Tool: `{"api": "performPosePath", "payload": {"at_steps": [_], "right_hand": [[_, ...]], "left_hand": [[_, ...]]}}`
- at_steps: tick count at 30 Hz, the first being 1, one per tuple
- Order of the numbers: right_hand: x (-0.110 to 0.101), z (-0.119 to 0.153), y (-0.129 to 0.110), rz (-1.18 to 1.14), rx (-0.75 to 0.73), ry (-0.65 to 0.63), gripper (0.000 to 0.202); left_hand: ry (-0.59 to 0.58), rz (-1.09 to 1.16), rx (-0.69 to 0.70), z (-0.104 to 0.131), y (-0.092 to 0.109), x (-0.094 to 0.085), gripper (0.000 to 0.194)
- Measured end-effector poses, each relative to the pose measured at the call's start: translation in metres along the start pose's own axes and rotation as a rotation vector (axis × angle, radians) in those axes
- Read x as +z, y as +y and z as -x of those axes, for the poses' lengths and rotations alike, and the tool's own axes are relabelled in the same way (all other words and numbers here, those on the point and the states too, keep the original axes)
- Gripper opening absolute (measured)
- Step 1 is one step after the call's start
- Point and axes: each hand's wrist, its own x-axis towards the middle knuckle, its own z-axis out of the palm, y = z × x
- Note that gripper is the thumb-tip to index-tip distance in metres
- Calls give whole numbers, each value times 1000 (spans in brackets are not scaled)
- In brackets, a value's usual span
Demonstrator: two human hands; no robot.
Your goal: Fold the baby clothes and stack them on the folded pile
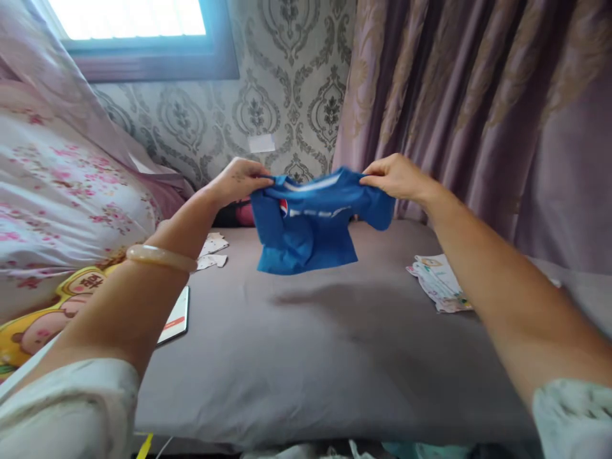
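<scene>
The grey sheet spread below the left hand and right hand. The blue shirt hung between them, above the sheet, its long axis running hand to hand; neither was nearer. Each hand was closed in a thumb-and-finger pinch on its upper edge.

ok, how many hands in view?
2: the left hand and the right hand, gripping the blue shirt on either side of its neckline. No others visible.

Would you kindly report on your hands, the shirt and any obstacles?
Left hand, right hand: holding blue shirt near its shoulders. Shirt above grey bed. Patterned cloth apart, at right.
</scene>
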Motion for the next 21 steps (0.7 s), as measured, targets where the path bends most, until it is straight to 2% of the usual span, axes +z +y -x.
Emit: {"api": "performPosePath", "payload": {"at_steps": [1,4,5,7,9,11,15,21], "right_hand": [[1,-3,3,34,-8,-1,25],[5,-10,14,35,-19,124,29],[6,-12,17,28,-11,120,29],[6,-17,22,21,4,50,28],[5,-21,26,-8,4,80,27],[3,-26,29,-31,13,141,26],[4,-33,38,17,85,-17,24],[12,-36,46,55,126,13,26]], "left_hand": [[8,-40,5,-5,-1,1,18],[177,-44,35,-16,-3,3,18],[144,-39,9,-18,-4,3,18],[-21,-23,-62,-21,-7,4,17],[-82,25,-77,-25,-12,5,17],[-26,84,-59,-29,-19,6,17],[-51,96,-116,-34,-33,15,12],[69,180,-199,-36,-37,34,12]]}}
